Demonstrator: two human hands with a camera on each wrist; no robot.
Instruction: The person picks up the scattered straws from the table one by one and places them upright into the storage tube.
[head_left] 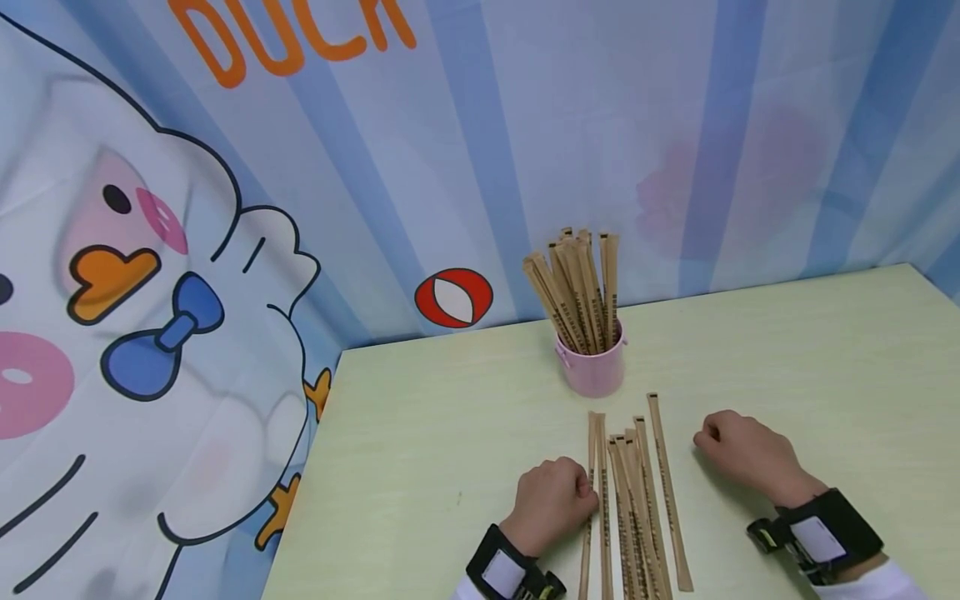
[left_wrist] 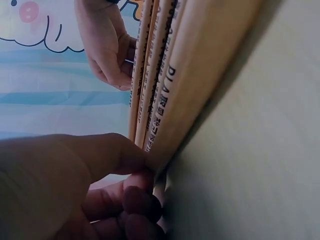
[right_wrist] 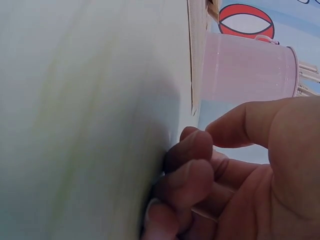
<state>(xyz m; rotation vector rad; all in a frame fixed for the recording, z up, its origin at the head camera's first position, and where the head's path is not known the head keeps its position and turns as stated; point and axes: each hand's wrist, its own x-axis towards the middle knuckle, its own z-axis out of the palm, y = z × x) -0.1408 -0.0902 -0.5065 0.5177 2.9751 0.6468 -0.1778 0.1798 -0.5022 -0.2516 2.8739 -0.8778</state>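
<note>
Several slim, brown paper-wrapped sticks (head_left: 634,508) with dark print lie lengthwise on the table in front of me. My left hand (head_left: 551,504) rests just left of them, fingers loosely curled. In the left wrist view, its thumb tip and fingertips are right at the edge of the nearest wrapped stick (left_wrist: 185,85), overlapping it. Right of the row, my right hand (head_left: 753,450) rests with loosely curled fingers and holds nothing. Between thumb and fingers (right_wrist: 190,180) a gap shows in the right wrist view. Beyond the row, a pink bucket (head_left: 596,373) stands upright, holding more wrapped sticks (head_left: 581,292).
The pale table (head_left: 420,467) ends at the back against a blue striped cloth (head_left: 480,167) printed with a duck and a red-and-white ball. A black strap with a small camera (head_left: 817,537) is on my right wrist, and another (head_left: 510,567) on my left.
</note>
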